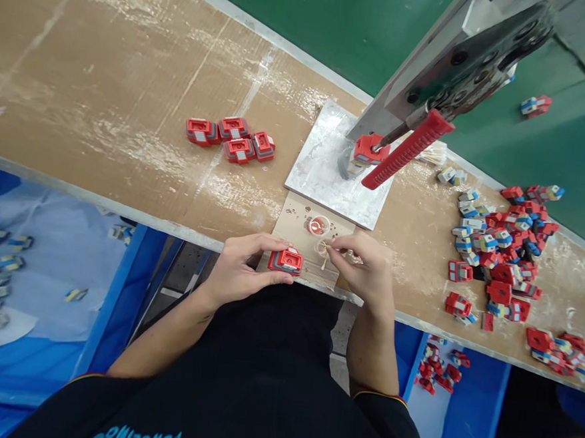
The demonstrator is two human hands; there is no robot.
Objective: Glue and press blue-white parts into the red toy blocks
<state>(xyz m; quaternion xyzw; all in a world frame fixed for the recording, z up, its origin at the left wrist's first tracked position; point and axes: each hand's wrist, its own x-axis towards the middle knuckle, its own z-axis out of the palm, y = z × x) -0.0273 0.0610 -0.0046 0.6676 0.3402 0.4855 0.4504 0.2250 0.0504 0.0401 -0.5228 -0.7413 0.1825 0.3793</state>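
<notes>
My left hand [242, 267] is closed on a red and grey toy vehicle part [286, 261], its hollow side turned up, near the table's front edge. Between the fingertips of my right hand [366, 265] is a thin cotton swab [324, 262], its pale tip pointing down and toward me. A small clear cup [318, 225] with reddish liquid stands just beyond the swab. Under them lies a stained piece of cardboard [293, 214]. A second round clear dish [322, 247] is partly hidden by my right hand's fingers.
A hand press with a red lever [408, 150] rises from a metal plate [321, 157], a red toy under its rod. Several red parts [240, 150] sit left; toy vehicles [501, 237] are heaped right. Swabs [433, 153] lie behind the press. Blue bins [117, 287] flank me below.
</notes>
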